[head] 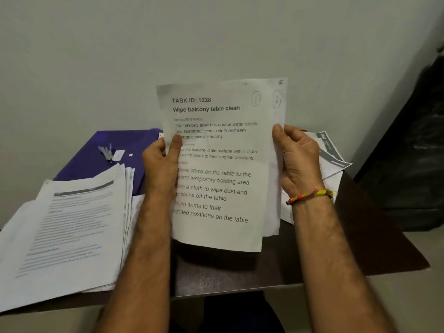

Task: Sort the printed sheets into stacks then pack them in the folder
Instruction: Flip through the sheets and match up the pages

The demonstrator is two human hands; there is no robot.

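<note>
I hold a few printed sheets (217,164) upright above the table, the front one headed "TASK ID: 1228". My left hand (162,164) pinches their left edge, thumb on the front. My right hand (299,162) grips the right edge, where a second sheet peeks out behind. A thick stack of printed sheets (72,224) lies on the table at the left. Behind that stack lies the blue folder (105,152), with a small metal clip on it. More printed sheets (332,152) lie at the right, partly hidden by my right hand.
The dark brown table (360,236) stands against a pale wall (216,32). A black bag (413,152) sits on the floor to the right of the table. The table's front edge runs just below my forearms.
</note>
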